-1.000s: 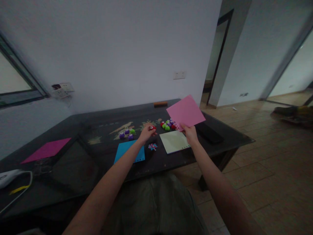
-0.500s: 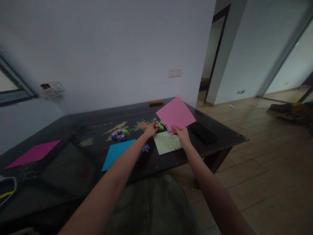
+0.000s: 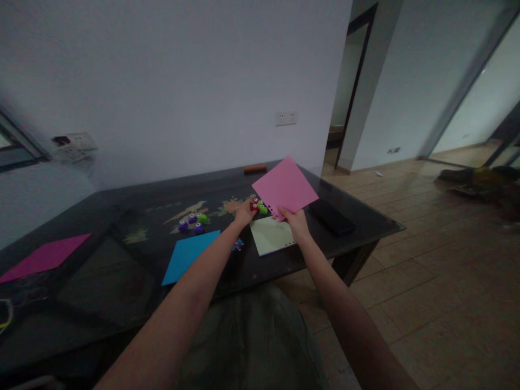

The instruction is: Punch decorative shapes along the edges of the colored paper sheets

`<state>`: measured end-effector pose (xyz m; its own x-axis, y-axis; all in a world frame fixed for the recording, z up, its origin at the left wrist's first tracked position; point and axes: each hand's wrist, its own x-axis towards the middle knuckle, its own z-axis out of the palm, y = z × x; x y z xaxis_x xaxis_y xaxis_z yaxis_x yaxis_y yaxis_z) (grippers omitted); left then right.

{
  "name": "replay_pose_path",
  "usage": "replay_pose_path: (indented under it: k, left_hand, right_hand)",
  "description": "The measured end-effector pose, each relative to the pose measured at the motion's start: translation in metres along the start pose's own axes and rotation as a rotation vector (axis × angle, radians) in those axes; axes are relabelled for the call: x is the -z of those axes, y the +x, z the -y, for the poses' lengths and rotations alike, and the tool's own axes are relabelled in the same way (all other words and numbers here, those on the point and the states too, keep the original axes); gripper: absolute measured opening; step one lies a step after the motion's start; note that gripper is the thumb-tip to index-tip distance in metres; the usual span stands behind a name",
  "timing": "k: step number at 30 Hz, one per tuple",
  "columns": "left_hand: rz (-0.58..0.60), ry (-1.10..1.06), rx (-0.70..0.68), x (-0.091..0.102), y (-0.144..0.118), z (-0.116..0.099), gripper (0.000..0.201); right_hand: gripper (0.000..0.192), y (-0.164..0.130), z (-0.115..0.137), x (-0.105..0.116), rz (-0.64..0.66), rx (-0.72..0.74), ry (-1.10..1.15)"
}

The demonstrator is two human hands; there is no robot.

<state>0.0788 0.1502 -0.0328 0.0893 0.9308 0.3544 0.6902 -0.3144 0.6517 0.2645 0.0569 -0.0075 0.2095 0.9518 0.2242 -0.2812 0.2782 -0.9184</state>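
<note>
Pink sheet [image 3: 284, 187] tilts upright, corner-up, in right hand [image 3: 296, 222].

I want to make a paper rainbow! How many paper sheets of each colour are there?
pink sheet, held in the right hand: 1
pale green sheet: 1
blue sheet: 1
magenta sheet: 1
Total: 4
</note>
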Motion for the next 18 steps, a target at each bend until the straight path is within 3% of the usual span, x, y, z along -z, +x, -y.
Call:
replay_pose_path:
  k: [8, 13, 18]
  left_hand:
    - [0.007, -0.109, -0.051, 0.016, -0.019, -0.006, 0.029]
    - [-0.074, -0.19, -0.015, 0.038, -0.032, -0.011, 0.028]
    - [-0.23, -0.635, 0.102, 0.056, -0.06, -0.016, 0.029]
  right_hand:
    - [0.045, 0.001, -0.002, 0.006, -0.004, 0.025, -0.134]
    - [0.04, 0.001, -0.003, 0.008, 0.038, 0.03, -0.129]
    - [0.04, -0.002, 0.0, 0.006, 0.142, -0.034, -0.136]
